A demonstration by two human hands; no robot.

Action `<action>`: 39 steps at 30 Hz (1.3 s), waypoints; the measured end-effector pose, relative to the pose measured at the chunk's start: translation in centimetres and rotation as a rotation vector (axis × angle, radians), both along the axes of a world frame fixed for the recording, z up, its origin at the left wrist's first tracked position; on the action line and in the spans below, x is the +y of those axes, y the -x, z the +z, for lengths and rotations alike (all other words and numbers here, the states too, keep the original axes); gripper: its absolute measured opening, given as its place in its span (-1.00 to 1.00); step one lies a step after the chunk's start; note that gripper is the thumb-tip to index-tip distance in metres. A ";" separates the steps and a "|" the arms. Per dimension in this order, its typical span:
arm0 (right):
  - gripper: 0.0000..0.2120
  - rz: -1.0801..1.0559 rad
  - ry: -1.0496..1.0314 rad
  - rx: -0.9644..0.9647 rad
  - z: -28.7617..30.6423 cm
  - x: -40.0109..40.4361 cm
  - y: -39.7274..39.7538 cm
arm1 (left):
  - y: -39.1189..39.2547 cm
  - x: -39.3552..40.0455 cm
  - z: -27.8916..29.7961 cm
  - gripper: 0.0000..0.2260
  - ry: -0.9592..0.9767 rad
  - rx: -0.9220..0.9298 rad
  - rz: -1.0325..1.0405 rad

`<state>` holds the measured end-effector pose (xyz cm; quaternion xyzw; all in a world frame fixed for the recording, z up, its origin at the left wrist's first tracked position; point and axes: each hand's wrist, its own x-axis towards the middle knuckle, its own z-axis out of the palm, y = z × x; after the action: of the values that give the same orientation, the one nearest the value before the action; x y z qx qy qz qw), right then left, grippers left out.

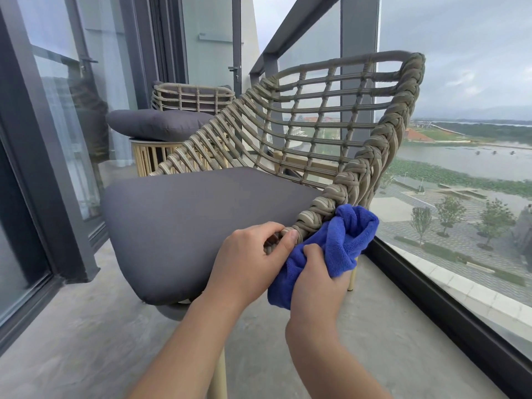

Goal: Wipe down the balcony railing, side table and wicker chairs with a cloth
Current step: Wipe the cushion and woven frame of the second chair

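Note:
A wicker chair (322, 119) with a grey seat cushion (187, 220) stands in front of me. My left hand (250, 257) pinches the lower front end of its braided right arm. My right hand (316, 272) grips a bunched blue cloth (342, 240) pressed against that same braid, just right of the left hand. A second wicker chair (193, 97) stands at the far end. In front of it is a round slatted side table (152, 156) with a grey cushion (155, 123) lying on top. The dark railing (290, 27) tops the glass panels on the right.
Glass balustrade panels with a dark bottom frame (449, 309) run along the right. Sliding glass doors with dark frames (49, 180) line the left. The concrete floor (86, 341) lies between them, with the chair's pale metal leg (218, 375) near my arms.

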<state>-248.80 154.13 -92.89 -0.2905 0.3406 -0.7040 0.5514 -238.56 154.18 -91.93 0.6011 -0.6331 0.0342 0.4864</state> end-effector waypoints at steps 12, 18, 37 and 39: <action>-0.74 0.221 -0.391 0.065 -0.4 -6.1 3.1 | 0.3 0.5 -0.3 -0.69 0.023 -0.009 0.008; -0.82 0.234 -0.261 0.065 0.3 -6.6 3.3 | 0.2 0.2 -0.2 -0.74 0.034 -0.009 0.019; -0.83 -0.077 0.191 0.152 6.2 -5.8 6.0 | 0.2 0.5 -0.1 -0.63 -0.047 -0.001 0.005; -0.81 -0.070 0.207 0.186 6.0 -5.9 6.1 | 0.2 0.5 -0.2 -0.61 -0.047 -0.004 0.014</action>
<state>-254.93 148.19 -86.94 -0.3980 0.3255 -0.7242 0.4595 -238.80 154.68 -92.15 0.6167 -0.6306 0.0238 0.4705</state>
